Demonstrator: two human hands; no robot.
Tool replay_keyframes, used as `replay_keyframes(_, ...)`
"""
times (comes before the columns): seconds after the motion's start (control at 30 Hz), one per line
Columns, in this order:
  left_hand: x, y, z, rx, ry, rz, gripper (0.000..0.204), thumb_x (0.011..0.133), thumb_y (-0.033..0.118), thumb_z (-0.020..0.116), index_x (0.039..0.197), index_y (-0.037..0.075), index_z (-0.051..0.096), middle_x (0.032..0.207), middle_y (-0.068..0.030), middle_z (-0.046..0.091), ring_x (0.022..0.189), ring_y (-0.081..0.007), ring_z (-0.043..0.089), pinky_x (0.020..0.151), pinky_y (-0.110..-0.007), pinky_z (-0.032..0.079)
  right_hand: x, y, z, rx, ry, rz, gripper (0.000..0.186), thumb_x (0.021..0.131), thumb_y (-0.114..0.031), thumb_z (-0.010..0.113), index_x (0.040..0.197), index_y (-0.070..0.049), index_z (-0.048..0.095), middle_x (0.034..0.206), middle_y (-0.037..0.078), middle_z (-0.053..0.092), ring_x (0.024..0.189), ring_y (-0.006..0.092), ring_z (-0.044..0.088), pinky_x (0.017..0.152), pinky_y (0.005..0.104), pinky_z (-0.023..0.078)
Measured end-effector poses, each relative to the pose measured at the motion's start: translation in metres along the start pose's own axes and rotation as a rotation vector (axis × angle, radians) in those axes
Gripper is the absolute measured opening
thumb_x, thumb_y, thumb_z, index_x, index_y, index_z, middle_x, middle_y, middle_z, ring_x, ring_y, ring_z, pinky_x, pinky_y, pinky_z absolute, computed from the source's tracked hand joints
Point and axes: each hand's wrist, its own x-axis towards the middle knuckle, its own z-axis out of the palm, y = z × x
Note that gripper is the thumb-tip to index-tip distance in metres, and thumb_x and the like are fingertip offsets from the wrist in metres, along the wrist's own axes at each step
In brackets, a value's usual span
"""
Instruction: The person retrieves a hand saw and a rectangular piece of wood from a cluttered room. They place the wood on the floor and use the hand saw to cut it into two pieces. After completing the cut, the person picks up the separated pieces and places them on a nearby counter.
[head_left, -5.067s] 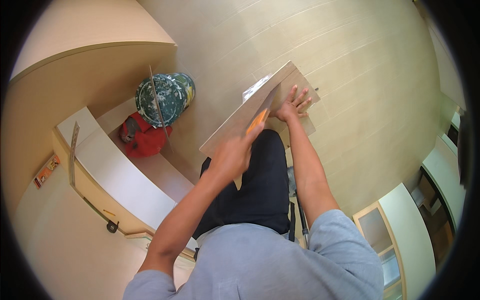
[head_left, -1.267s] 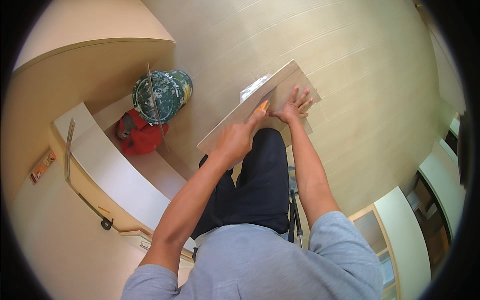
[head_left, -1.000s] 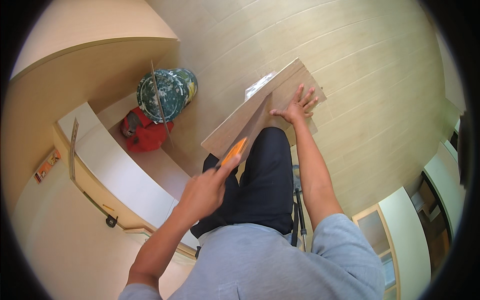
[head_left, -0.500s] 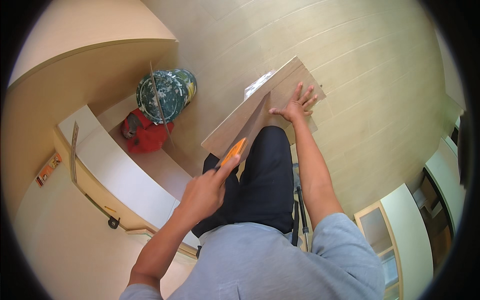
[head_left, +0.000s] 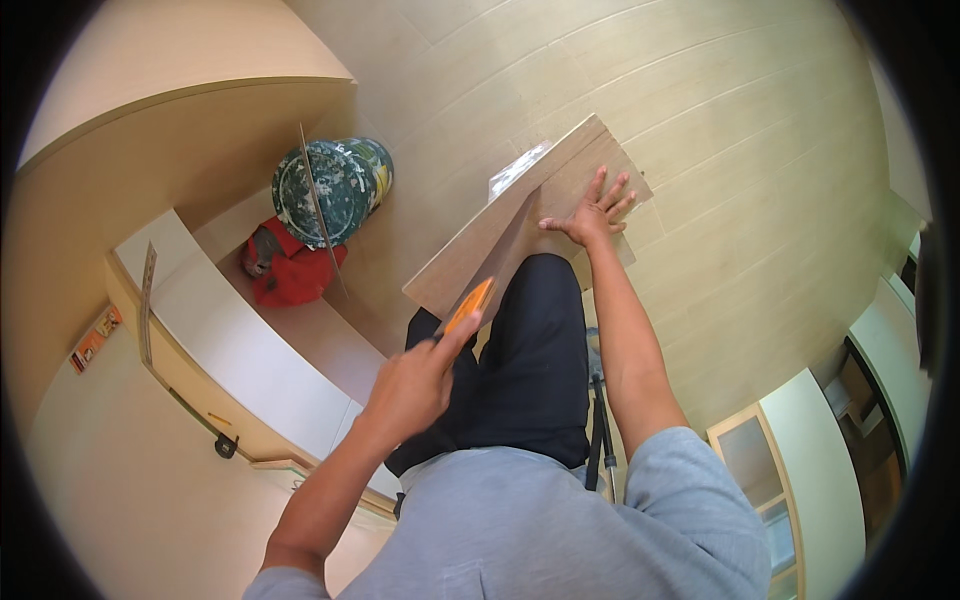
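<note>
Left hand: my left hand [head_left: 410, 388] is closed in a fist around the grip of the saw [head_left: 499, 258], the index finger stretched forward along its orange handle [head_left: 467, 307].
Right hand: my right hand [head_left: 592, 218] lies palm down on the right part of the wooden board [head_left: 568, 178], its fingers spread apart and the thumb out toward the blade.
Saw: its grey blade tapers away from my left fist and slants up and right over the board, the tip ending left of my right thumb, just beside it; whether the teeth bite into the wood I cannot tell.
Board: it sits in front of me by my knees, slanting from lower left to upper right; what bears it underneath is hidden.
Beyond the board: a shiny whitish piece [head_left: 516, 170] shows past its far edge, near the middle.
My clothes: dark trousers [head_left: 535, 390] and a grey short-sleeved shirt [head_left: 520, 530].
Left of me: a green bucket [head_left: 300, 205] splashed with white has a thin strip [head_left: 312, 178] crossing in front of it, and a red cloth item [head_left: 295, 275] lies beside it.
Nearer on the left: a white-faced panel [head_left: 245, 345], a metal ruler [head_left: 147, 305], a yellow pencil [head_left: 219, 418] and a black tape measure [head_left: 226, 445].
Lower right: a cabinet door [head_left: 748, 455] with glass panes.
</note>
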Motion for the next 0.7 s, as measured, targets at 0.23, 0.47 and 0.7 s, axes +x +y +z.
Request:
replay_keyframes(0.23, 0.100, -0.009, 0.031, -0.077, 0.165, 0.161, 0.079, 0.095, 0.002, 0.058, 0.165, 0.034, 0.042, 0.091, -0.0288, 0.073, 0.083, -0.0516, 0.070, 0.078, -0.061, 0.055, 0.000, -0.005, -0.008, -0.028, -0.035, 0.029, 0.185, 0.045, -0.070, 0.103, 0.171, -0.030, -0.027, 0.174, 0.017, -0.041, 0.159, 0.0524, -0.033, 0.120, 0.0854, 0.015)
replay_keyframes(0.47, -0.014, 0.014, -0.020, 0.006, -0.098, -0.088, 0.079, 0.097, 0.002, 0.062, 0.167, 0.031, 0.041, 0.093, -0.0268, 0.071, 0.086, -0.0482, 0.070, 0.077, -0.056, 0.055, -0.004, -0.003, -0.005, -0.003, -0.016, 0.012, 0.185, 0.045, -0.069, 0.103, 0.170, -0.030, -0.028, 0.173, 0.017, -0.042, 0.159, 0.0519, -0.033, 0.120, 0.0852, 0.015)
replay_keyframes(0.7, 0.126, 0.003, 0.026, -0.034, 0.075, 0.074, 0.077, 0.098, 0.004, 0.060, 0.167, 0.032, 0.041, 0.087, -0.0256, 0.069, 0.082, -0.0487, 0.069, 0.075, -0.056, 0.055, 0.000, -0.007, -0.012, -0.030, -0.028, 0.033, 0.184, 0.046, -0.068, 0.103, 0.171, -0.030, -0.027, 0.174, 0.016, -0.042, 0.159, 0.0516, -0.033, 0.121, 0.0838, 0.016)
